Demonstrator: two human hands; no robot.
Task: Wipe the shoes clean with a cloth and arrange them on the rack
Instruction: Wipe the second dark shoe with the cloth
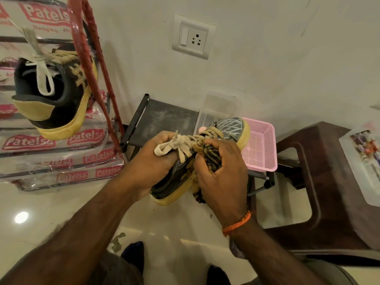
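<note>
— Where's the shoe you're cleaning?

— In front of me, off the floor, between both hands. It's a black sneaker (205, 159) with a yellowed sole, toe pointing away toward the wall. My left hand (152, 161) holds it from the lace side, fingers curled round the upper with the pale laces spilling over them.

— And the cloth?

— Bunched in my right hand (222, 167) — a dark patterned cloth (211, 157), my fingers clamped tight on it and pressed against the sneaker's side near the tongue. A tail of it hangs below my palm. There's an orange thread bracelet (238, 223) on that wrist.

— What about the other one of the pair?

— The matching shoe (55, 95) sits on the red rack (90, 50) to my left, heel toward me, on a shelf lined with printed plastic.

— Anything else around?

— Beyond the sneaker, a low black stand (164, 118) carries a clear plastic box (218, 108) and a pink basket (261, 147). A dark brown stool (333, 182) stands to my right, and a wall socket (193, 37) is above.
</note>
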